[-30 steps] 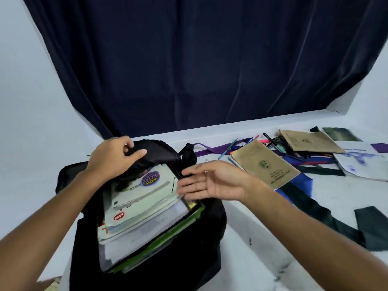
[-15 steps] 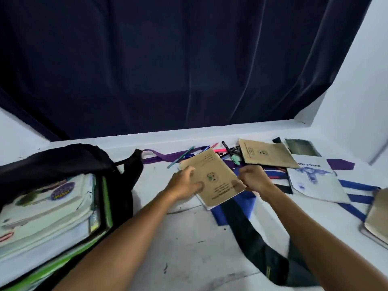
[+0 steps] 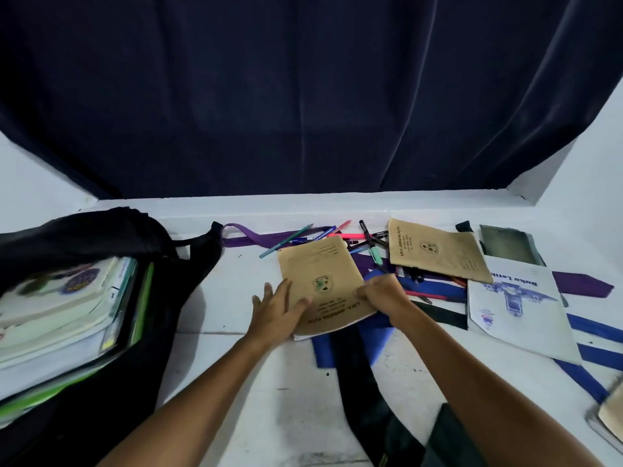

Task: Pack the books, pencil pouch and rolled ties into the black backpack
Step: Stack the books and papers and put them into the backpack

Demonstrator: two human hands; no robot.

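— Two hands on one book, yes?
— Yes. Your right hand (image 3: 382, 293) has its fingers curled over the right edge of the brown book (image 3: 322, 284), pinching it. Your left hand (image 3: 278, 310) lies on the book's lower left corner with the fingers (image 3: 268, 291) spread almost straight, the thumb resting on the cover.

— Where does that book lie?
— On the white table (image 3: 236, 365), in the middle, tilted, its near end over a blue tie (image 3: 381, 338) and a black tie (image 3: 360, 382) that runs toward you between your forearms.

— What is around it?
— Just beyond it, a scatter of pens (image 3: 354, 239) and a purple tie (image 3: 249, 235). To the right, a second brown book (image 3: 435, 252), then a white book (image 3: 515, 305) with blue print, and a dark book (image 3: 507, 244) behind that one. At the far right edge another book's corner (image 3: 610, 412) shows, blurred.

— And the backpack?
— Your backpack (image 3: 161, 298) sits at the left, well apart from your hands, open toward you. A stack of books (image 3: 57, 308) fills its mouth, a green cover (image 3: 143, 298) at its right side. A dark curtain (image 3: 303, 96) hangs behind the table.

— The pouch?
— You cannot tell which item it is from here.
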